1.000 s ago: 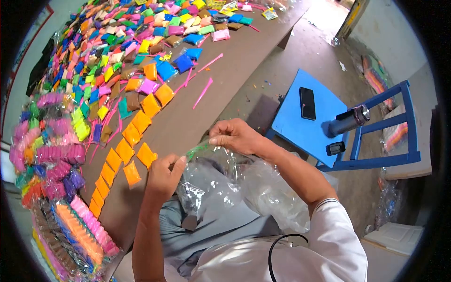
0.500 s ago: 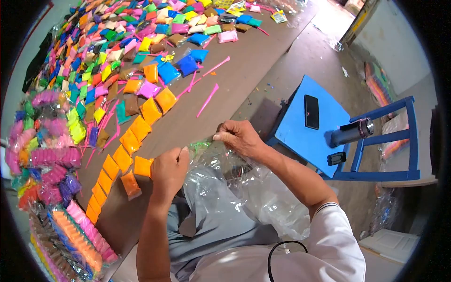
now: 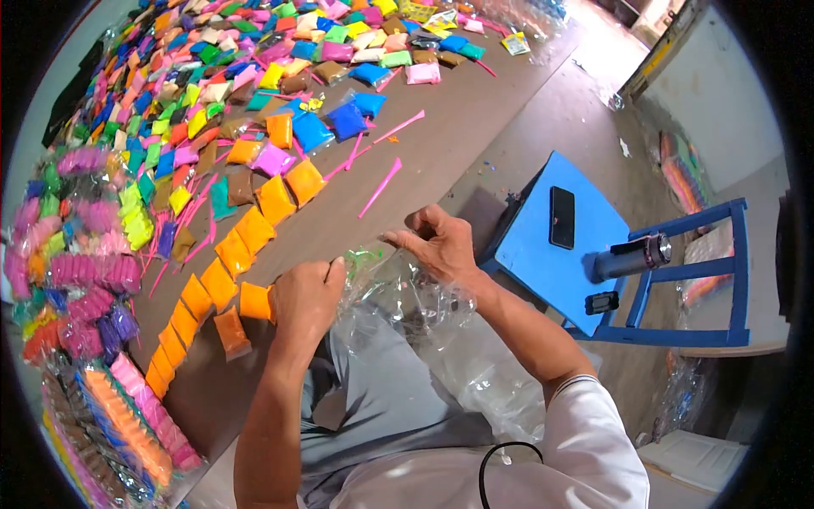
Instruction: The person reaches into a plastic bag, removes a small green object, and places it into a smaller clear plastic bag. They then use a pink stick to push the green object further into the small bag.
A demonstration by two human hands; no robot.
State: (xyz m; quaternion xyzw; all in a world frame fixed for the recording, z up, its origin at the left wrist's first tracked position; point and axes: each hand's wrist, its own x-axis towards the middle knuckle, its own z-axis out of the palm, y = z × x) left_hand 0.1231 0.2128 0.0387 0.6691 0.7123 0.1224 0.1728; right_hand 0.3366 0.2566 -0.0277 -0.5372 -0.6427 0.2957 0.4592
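Note:
A clear plastic bag with a green print near its top hangs over my lap. My left hand is closed at the bag's left edge, thumb pressed on the curled fingers. At the bag's upper right is my right hand, its thumb and curled fingers apart, with nothing visible between them. An orange packet lies against my left hand, and another orange packet is just below it. A curved row of orange packets runs along the table to the left of my hands.
Many coloured packets cover the far part of the table. Stacked bagged packets stand at the left. Pink strips lie on the tabletop. A blue chair at the right holds a phone and a flask.
My right hand has opened slightly, its thumb and fingers moving apart, and shifted a little right. The bag's upper part has changed shape. The whole view has shifted slightly.

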